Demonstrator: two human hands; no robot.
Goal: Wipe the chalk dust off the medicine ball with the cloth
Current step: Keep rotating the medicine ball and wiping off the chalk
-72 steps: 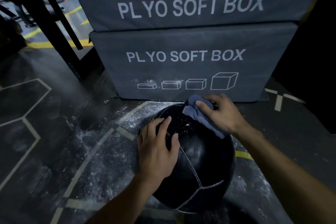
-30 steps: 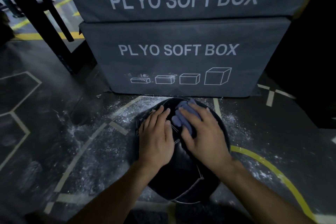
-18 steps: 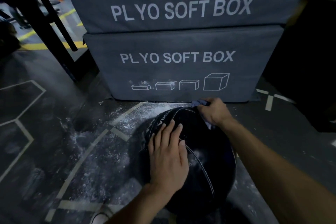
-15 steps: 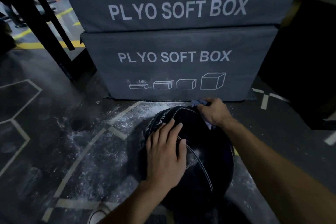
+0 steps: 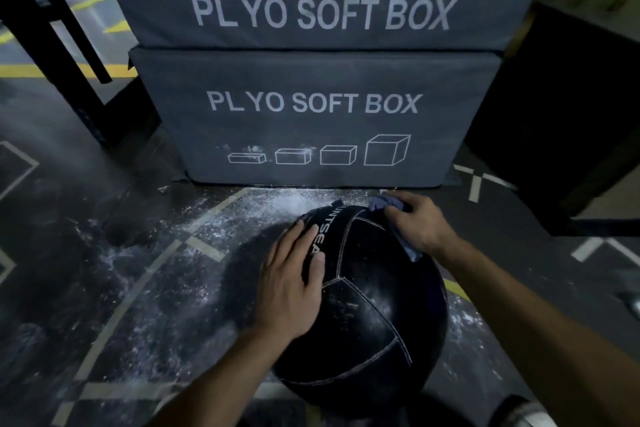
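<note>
Midway: my left hand [image 5: 289, 291] rests flat on the floor-standing medicine ball [image 5: 363, 305], my right hand [image 5: 414, 224] clutches the cloth [image 5: 382, 202] at its far top; near-panel chalk specks remain, I judge.

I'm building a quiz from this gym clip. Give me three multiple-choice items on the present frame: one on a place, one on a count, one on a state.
1. Where is the cloth?
A. on the floor
B. on the medicine ball's far upper right
C. on the box

2. How many box outlines are printed on the lower plyo box?
A. two
B. four
C. six

3. What is the left hand doing?
A. lying flat on the ball
B. gripping the cloth
C. hanging clear of the ball

Key: 1 B, the right hand holds it against the medicine ball there; 2 B, four outlines stand in a row; 3 A, its fingers lie spread on the ball's left side.
</note>
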